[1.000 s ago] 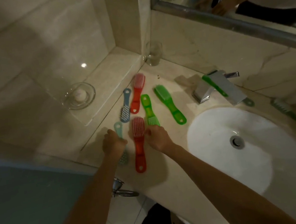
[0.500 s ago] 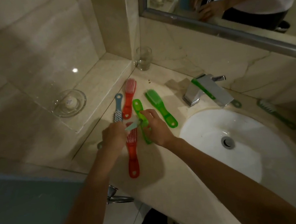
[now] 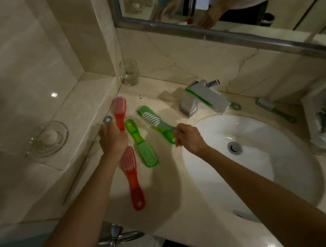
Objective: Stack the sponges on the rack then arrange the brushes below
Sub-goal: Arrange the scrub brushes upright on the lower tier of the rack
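Brush arranging was in hand. Left of the sink (image 3: 224,177), the right hand (image 3: 188,138) pinched a teal brush (image 3: 152,118). The left hand (image 3: 112,140) covered a blue brush (image 3: 107,119), and I could not tell its grip. The next move probably called for laying the teal brush parallel.

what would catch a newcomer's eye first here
A bright red brush and a green brush lie on the counter left of the white sink. The left hand covers a blue brush; the right hand pinches a pale brush by its handle over a second green brush.
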